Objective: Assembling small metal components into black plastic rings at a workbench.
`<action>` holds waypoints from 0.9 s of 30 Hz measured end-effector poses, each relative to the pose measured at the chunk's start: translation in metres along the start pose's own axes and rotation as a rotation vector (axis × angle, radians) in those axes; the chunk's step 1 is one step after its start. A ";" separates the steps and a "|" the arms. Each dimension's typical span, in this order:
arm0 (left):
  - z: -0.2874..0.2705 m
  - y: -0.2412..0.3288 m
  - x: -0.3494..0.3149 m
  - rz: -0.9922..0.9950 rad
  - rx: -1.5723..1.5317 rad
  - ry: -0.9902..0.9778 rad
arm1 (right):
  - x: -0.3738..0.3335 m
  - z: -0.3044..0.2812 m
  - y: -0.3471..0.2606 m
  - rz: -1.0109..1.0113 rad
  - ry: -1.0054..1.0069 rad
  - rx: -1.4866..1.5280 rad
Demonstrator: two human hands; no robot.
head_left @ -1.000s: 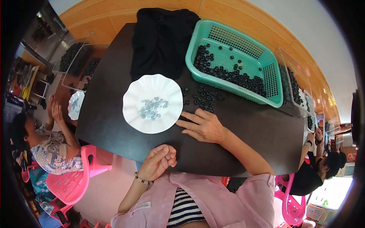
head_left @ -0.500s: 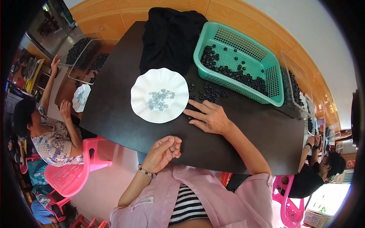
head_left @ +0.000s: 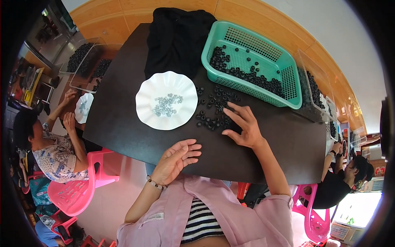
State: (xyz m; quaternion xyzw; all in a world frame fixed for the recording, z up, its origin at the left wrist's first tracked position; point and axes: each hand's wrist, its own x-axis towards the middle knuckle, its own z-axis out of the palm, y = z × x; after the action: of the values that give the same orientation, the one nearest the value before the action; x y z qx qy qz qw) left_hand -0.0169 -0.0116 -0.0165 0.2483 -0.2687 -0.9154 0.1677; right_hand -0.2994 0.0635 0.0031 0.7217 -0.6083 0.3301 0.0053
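My right hand (head_left: 245, 126) is open over the dark table, thumb and fingers spread. Its fingertips are at the right side of a loose scatter of small black ring-like pieces (head_left: 214, 122). My left hand (head_left: 175, 159) hovers palm up near the table's front edge, fingers loosely apart and nothing visible in it. A white plate (head_left: 145, 118) with a wavy rim lies beyond my left hand and holds many small, clear greyish pieces (head_left: 168, 105). Behind the scatter stands a green plastic basket (head_left: 251, 85) with more black pieces inside.
Black cloth (head_left: 175, 41) lies at the table's back. A clear bin (head_left: 314, 92) of black pieces stands right of the basket. At left, another person (head_left: 61, 152) sits on a pink chair (head_left: 74, 193) by a smaller white plate (head_left: 84, 108). A person in black (head_left: 335, 191) works at right.
My right hand has moved right, away from the plate, and more of the black scatter shows. My left hand's fingers have uncurled. The person at left has lowered one hand.
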 end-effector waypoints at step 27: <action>-0.011 -0.008 -0.001 0.040 -0.011 -0.022 | -0.025 0.003 -0.022 0.136 0.089 -0.057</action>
State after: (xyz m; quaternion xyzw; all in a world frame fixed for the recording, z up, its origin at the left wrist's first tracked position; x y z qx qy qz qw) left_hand -0.0116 -0.0093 -0.0287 0.2320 -0.2704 -0.9160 0.1845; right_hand -0.2800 0.0903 -0.0024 0.6629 -0.6644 0.3438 0.0305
